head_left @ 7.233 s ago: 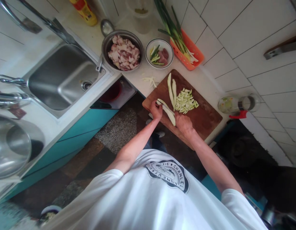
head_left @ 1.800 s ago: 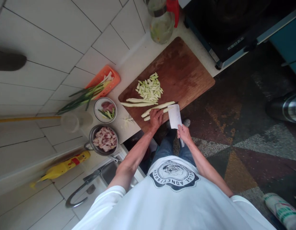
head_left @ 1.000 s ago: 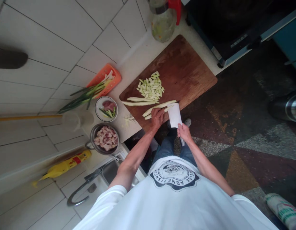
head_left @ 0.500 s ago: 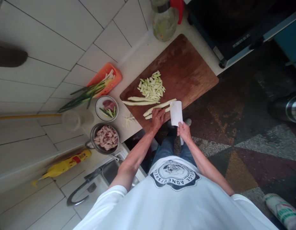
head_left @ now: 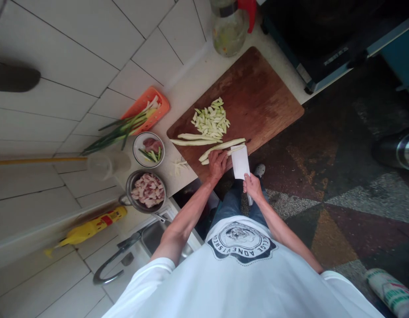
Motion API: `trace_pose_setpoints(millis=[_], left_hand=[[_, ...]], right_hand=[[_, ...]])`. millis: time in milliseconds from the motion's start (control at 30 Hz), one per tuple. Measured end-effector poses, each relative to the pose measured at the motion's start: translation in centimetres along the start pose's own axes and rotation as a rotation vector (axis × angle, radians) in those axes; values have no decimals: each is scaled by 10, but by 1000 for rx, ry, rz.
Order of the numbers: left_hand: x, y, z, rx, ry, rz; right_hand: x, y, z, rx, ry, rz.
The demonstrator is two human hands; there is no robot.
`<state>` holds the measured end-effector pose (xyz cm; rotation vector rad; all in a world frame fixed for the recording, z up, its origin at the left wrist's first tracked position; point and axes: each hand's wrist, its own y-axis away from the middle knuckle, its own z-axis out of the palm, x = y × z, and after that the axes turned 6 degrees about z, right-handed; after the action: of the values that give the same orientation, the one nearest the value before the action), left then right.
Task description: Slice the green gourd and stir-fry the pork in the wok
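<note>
A brown wooden cutting board (head_left: 257, 92) lies on the white counter. On it sit a pile of cut pale green vegetable pieces (head_left: 211, 121) and two long strips (head_left: 191, 139) beside the pile. My left hand (head_left: 218, 162) presses down on two more long strips (head_left: 224, 145) at the board's near edge. My right hand (head_left: 252, 185) grips the handle of a cleaver (head_left: 241, 161), its broad blade lying over the right ends of those strips.
An orange basket of green onions (head_left: 143, 112), a small bowl of meat and greens (head_left: 148, 149) and a metal pot of chopped meat (head_left: 147, 191) stand left of the board. A glass jug with a red handle (head_left: 229, 26), a yellow bottle (head_left: 88, 229), a sink tap (head_left: 114, 260).
Compared with seven seconds ago the view has swung around to the other side. Over the last second the cleaver has shifted slightly toward the strips; my left hand stays on them.
</note>
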<state>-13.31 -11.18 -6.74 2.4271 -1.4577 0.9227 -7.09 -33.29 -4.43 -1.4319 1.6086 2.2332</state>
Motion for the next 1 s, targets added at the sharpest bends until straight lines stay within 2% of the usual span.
trace_pose_setpoints(millis=[200, 400, 667, 1000], left_hand=[[-9, 17, -18, 4, -77, -13], [-7, 22, -14, 37, -50, -67], [-10, 23, -9, 92, 37, -95], [-16, 27, -5, 126, 16, -35]], right_hand=[[-6, -11, -3, 58, -19, -14], [-11, -18, 4, 82, -18, -22], [3, -6, 18, 46, -10, -7], [18, 6, 28, -39, -63, 30]])
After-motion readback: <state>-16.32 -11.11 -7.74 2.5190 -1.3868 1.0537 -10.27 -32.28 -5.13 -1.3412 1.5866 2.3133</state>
